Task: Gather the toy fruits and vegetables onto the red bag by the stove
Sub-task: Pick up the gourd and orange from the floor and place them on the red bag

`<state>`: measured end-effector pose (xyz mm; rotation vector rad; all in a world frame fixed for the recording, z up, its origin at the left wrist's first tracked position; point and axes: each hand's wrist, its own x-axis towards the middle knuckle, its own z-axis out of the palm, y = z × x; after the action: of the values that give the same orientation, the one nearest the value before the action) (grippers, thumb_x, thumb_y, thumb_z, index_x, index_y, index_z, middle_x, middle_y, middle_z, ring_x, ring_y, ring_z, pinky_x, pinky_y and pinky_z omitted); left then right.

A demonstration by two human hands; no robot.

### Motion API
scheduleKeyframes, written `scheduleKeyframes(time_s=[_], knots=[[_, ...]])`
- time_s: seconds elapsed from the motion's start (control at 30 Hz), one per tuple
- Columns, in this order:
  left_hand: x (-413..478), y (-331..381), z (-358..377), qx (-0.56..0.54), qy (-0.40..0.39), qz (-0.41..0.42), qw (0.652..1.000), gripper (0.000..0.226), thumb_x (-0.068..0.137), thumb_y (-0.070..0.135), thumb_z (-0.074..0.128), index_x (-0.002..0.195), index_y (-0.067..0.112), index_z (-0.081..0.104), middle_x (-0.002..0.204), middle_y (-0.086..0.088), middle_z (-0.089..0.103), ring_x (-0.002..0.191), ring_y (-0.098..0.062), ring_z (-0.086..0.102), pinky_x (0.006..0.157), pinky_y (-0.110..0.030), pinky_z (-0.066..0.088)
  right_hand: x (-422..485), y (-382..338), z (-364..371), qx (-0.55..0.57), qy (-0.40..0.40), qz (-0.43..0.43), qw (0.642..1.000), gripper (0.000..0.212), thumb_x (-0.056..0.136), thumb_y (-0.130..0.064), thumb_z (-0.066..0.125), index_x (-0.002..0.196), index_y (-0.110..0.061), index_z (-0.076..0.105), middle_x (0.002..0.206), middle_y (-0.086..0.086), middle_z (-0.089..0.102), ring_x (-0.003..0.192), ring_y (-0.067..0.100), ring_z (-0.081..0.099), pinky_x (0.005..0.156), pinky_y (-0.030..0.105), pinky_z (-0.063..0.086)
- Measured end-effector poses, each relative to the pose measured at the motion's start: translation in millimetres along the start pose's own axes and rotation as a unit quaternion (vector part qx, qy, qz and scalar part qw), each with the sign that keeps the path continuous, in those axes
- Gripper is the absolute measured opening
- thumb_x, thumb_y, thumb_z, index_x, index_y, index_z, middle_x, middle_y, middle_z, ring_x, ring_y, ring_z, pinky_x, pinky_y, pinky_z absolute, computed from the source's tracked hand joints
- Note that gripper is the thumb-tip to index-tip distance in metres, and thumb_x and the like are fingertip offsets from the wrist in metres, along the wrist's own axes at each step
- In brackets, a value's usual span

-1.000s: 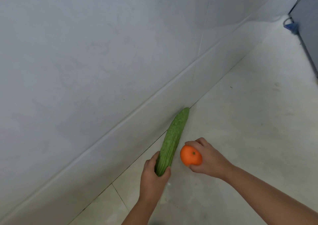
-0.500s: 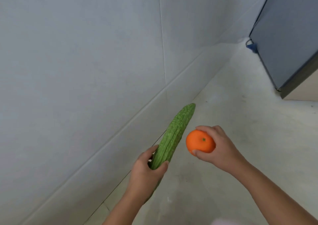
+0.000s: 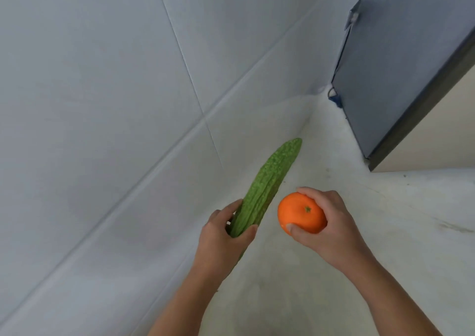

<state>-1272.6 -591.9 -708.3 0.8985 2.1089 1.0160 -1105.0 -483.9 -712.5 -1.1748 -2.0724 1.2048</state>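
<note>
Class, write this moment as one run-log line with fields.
left hand: holds bitter gourd | right hand: holds orange | red bag: not in view | stage: carrying

Toy bitter gourd and toy orange, both held in the air.
The bumpy green bitter gourd [image 3: 267,186] points up-right; the round orange [image 3: 300,213] shows its green stem mark.

Bitter gourd's [image 3: 267,186] lower end inside left grip [image 3: 221,240]; forearms cropped
</note>
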Motion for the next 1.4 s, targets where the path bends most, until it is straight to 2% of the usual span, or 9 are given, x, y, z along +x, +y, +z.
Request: scheduleKeyframes(time_s=[0.17, 0.33, 0.47, 0.6, 0.73, 0.87, 0.97, 1.27, 1.4], knots=[[-21.3, 75.8, -30.4, -0.002, 0.016, -0.002, 1.0, 0.05, 0.076, 0.026, 0.072, 0.122, 0.036, 0.053, 0.095, 0.013, 0.055, 0.078, 0.0, 0.054, 0.065, -0.012, 0.045, -2.1, -77.6, -50.9, 0.002, 0.022, 0.007, 1.0, 0.064, 0.064, -0.021, 0.079, 0.11, -0.047, 0.043, 0.109, -0.006, 0.041, 0.095, -0.01, 0.044, 0.067, -0.001, 0.036], [-57.2, 149.1, -51.5, -0.038, 0.025, -0.024, 0.999, 0.053, 0.075, 0.024, 0.073, 0.124, 0.034, 0.053, 0.098, 0.012, 0.057, 0.077, 0.0, 0.055, 0.069, -0.026, 0.053, -12.7, -154.9, -101.8, 0.013, 0.044, 0.005, 0.999, 0.066, 0.067, -0.025, 0.078, 0.114, -0.049, 0.038, 0.115, -0.009, 0.04, 0.094, 0.005, 0.045, 0.068, 0.009, 0.037], [-88.7, 202.1, -67.5, -0.055, 0.026, -0.034, 0.998, 0.054, 0.075, 0.023, 0.072, 0.124, 0.033, 0.052, 0.099, 0.014, 0.056, 0.078, 0.002, 0.055, 0.069, -0.025, 0.053, -27.1, -208.0, -141.4, 0.017, 0.056, 0.004, 0.998, 0.07, 0.069, -0.029, 0.077, 0.123, -0.043, 0.034, 0.12, -0.011, 0.037, 0.101, 0.01, 0.043, 0.072, 0.018, 0.042], [-124.8, 253.2, -86.0, -0.083, 0.031, -0.051, 0.995, 0.052, 0.076, 0.021, 0.071, 0.125, 0.032, 0.053, 0.099, 0.009, 0.06, 0.078, -0.002, 0.058, 0.059, -0.015, 0.05, -48.3, -259.6, -184.2, 0.034, 0.082, 0.009, 0.996, 0.07, 0.068, -0.029, 0.077, 0.123, -0.04, 0.035, 0.121, -0.012, 0.037, 0.102, 0.01, 0.043, 0.073, 0.025, 0.046], [-160.7, 296.5, -102.4, -0.095, 0.034, -0.044, 0.994, 0.049, 0.076, 0.02, 0.071, 0.121, 0.03, 0.054, 0.095, 0.009, 0.061, 0.074, 0.006, 0.056, 0.054, -0.008, 0.044, -72.8, -300.0, -219.7, 0.023, 0.074, -0.015, 0.997, 0.063, 0.068, -0.03, 0.077, 0.117, -0.038, 0.039, 0.117, -0.01, 0.039, 0.099, 0.012, 0.046, 0.071, 0.021, 0.046], [-199.6, 328.1, -112.8, -0.104, 0.034, -0.047, 0.993, 0.048, 0.076, 0.02, 0.071, 0.121, 0.03, 0.055, 0.093, 0.012, 0.062, 0.072, 0.008, 0.057, 0.053, -0.008, 0.045, -101.6, -333.9, -250.4, 0.01, 0.059, -0.04, 0.997, 0.063, 0.064, -0.052, 0.07, 0.118, -0.04, 0.039, 0.118, -0.011, 0.04, 0.1, 0.011, 0.047, 0.068, 0.016, 0.044], [-222.9, 343.3, -118.3, -0.106, 0.024, -0.053, 0.993, 0.05, 0.076, 0.023, 0.071, 0.122, 0.032, 0.054, 0.091, 0.014, 0.061, 0.07, 0.007, 0.058, 0.054, -0.013, 0.049, -120.7, -350.7, -270.0, 0.014, 0.052, -0.034, 0.998, 0.066, 0.06, -0.056, 0.072, 0.116, -0.043, 0.038, 0.117, -0.014, 0.039, 0.098, 0.01, 0.047, 0.067, 0.015, 0.044], [-256.0, 376.0, -128.4, -0.105, 0.017, -0.018, 0.994, 0.046, 0.076, 0.023, 0.072, 0.116, 0.037, 0.055, 0.085, 0.015, 0.062, 0.071, -0.001, 0.06, 0.054, -0.011, 0.047, -166.6, -369.1, -307.0, 0.008, 0.063, -0.043, 0.997, 0.059, 0.06, -0.05, 0.065, 0.113, -0.05, 0.038, 0.114, -0.029, 0.035, 0.101, 0.0, 0.046, 0.068, 0.014, 0.044], [-257.1, 383.1, -129.5, -0.11, 0.0, -0.006, 0.994, 0.047, 0.076, 0.022, 0.071, 0.119, 0.034, 0.056, 0.087, 0.014, 0.062, 0.074, -0.005, 0.062, 0.053, -0.011, 0.046, -174.1, -373.1, -314.5, 0.014, 0.074, -0.029, 0.997, 0.059, 0.061, -0.05, 0.066, 0.113, -0.051, 0.039, 0.117, -0.029, 0.036, 0.104, 0.0, 0.046, 0.067, 0.013, 0.045]])
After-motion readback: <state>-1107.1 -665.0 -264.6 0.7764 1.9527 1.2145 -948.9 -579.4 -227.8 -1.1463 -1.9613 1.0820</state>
